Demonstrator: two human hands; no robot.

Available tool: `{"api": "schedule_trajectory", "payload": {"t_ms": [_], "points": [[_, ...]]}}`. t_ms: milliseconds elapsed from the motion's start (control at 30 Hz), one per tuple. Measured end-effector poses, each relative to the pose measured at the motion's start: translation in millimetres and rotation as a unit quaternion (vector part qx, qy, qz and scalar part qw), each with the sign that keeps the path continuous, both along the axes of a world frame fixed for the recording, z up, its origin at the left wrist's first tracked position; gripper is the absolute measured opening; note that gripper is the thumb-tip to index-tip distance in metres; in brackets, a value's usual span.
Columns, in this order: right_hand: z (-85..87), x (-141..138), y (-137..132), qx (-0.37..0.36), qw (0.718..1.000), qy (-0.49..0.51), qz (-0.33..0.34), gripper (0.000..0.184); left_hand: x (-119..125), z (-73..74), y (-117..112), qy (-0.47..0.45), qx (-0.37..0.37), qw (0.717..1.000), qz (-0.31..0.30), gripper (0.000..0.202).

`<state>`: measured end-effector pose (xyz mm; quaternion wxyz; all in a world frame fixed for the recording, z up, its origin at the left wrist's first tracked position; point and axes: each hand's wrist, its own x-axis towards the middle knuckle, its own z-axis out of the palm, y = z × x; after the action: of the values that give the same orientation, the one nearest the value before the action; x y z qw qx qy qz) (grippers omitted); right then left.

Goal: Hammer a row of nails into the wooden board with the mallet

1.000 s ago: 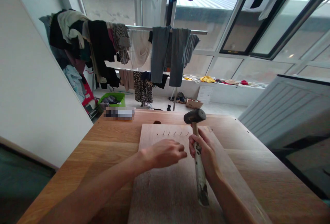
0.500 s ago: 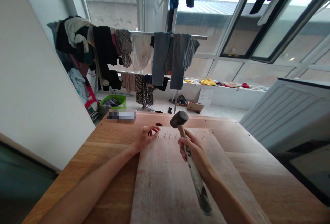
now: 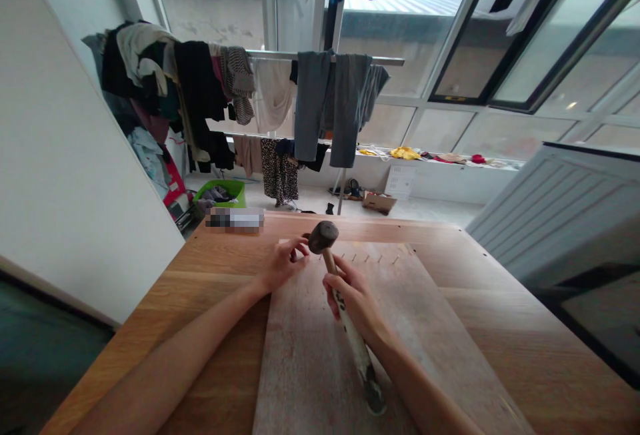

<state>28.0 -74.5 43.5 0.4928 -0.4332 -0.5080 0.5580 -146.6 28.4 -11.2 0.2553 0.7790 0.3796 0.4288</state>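
Observation:
My right hand is closed around the pale wooden handle of a hammer, whose dark head hovers near the far left of a worn wooden board. My left hand rests at the board's far left corner with thumb and forefinger pinched together just beside the hammer head; what they pinch is too small to make out. A row of several small nails stands along the board's far edge, to the right of the hammer head.
The board lies on a wooden table. A white wall panel stands to the left and a white slatted panel to the right. Behind the table a rack of hanging clothes, a green basket and large windows.
The hammer head has swung left along the row of nails, from the board's middle to its far left. My left hand moved forward and left to the corner and pinched there.

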Motion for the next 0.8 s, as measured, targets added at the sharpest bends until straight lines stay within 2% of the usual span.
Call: {"api": "schedule_trajectory", "payload": {"t_ms": [333,567,800], "points": [[-4.2,-3.7,-1.4,0.011,0.998,-0.064,-0.004,0.043,-0.7,8.2,-3.7,0.016,0.006,1.000,-0.005,0.032],[-3.4,-3.9,-1.8,0.015,0.997,-0.079,-0.010,0.043,-1.7,4.9,-2.3,0.029,0.004,1.000,0.009,0.034],[-2.1,-4.4,-3.0,0.006,0.997,-0.079,-0.007,0.045,-2.8,1.6,-1.0,0.025,0.013,1.000,-0.004,0.031]]}}
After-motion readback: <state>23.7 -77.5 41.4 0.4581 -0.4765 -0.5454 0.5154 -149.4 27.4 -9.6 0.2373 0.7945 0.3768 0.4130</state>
